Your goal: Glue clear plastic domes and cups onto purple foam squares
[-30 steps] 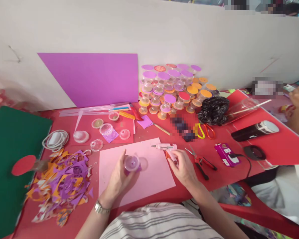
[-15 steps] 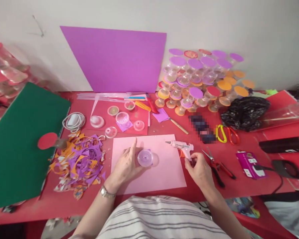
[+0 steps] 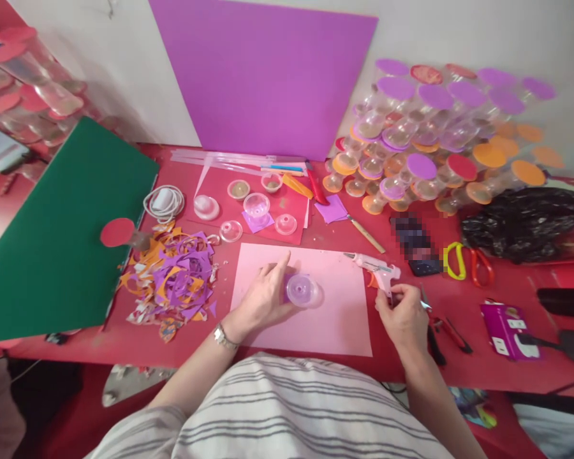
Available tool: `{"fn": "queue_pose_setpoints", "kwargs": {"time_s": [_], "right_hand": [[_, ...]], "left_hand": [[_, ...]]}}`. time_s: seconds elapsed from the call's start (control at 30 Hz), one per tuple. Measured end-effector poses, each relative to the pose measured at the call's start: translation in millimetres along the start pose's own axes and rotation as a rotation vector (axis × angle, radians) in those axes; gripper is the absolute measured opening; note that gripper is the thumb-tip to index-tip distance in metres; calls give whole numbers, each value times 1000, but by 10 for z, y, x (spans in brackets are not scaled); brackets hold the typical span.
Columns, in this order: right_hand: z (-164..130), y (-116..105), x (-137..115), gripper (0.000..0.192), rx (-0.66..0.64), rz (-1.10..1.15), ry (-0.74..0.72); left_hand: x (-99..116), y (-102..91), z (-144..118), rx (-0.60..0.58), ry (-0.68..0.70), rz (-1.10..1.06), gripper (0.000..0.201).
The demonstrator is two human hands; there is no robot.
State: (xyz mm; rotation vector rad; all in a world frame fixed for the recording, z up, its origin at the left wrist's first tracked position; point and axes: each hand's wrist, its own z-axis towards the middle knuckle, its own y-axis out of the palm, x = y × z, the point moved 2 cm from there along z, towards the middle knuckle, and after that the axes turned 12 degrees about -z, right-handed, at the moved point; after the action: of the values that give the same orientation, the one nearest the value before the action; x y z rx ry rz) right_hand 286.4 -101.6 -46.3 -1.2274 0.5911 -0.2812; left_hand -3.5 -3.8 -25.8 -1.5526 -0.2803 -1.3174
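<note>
Clutter around the red table point(image 3: 316, 373)

A purple sheet point(image 3: 268, 76) leans on the wall beside stacked lidded clear cups point(image 3: 430, 140). A green sheet point(image 3: 57, 229) lies at the left, paper scraps point(image 3: 172, 280) just beside it. A black bag point(image 3: 521, 223), scissors point(image 3: 466, 262) and pliers point(image 3: 442, 328) lie at the right.

The person wears a white short-sleeved top with thin grey horizontal stripes point(image 3: 287, 414), which fills the lower middle of the view. The stripes run in pairs, and the fabric bunches at the left shoulder. Both forearms are bare below the sleeves. A silver metal-link wristwatch point(image 3: 224, 336) sits on the left wrist, just above the striped top. The left hand point(image 3: 268, 296) and the right hand point(image 3: 404, 319) are bare, with no gloves. No ring can be made out.
</note>
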Motion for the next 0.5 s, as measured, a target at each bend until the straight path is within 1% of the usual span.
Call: {"fn": "queue_pose_setpoints", "kwargs": {"time_s": [0.03,0.13,0.17,0.23,0.3,0.37,0.5], "right_hand": [[-3,-2,9,42,-16,-5,2],[-15,-40,44,50,-61,-21,10],[-15,-67,58,52,-57,-29,17],[-4,-137,84,54,-18,-37,23],[16,-210,89,51,43,-34,6],[38,-261,56,46,90,-21,-45],[63,-270,-127,35,158,17,-192]], "left_hand": [[6,12,-1,16,-11,-28,118],[19,47,-1,-5,-4,-67,112],[19,52,-1,-9,5,-74,109],[11,43,-2,24,17,-94,105],[-7,15,-5,93,16,-120,102],[-41,-15,-7,156,-5,-124,100],[-142,-34,-11,186,-46,-90,99]]}}
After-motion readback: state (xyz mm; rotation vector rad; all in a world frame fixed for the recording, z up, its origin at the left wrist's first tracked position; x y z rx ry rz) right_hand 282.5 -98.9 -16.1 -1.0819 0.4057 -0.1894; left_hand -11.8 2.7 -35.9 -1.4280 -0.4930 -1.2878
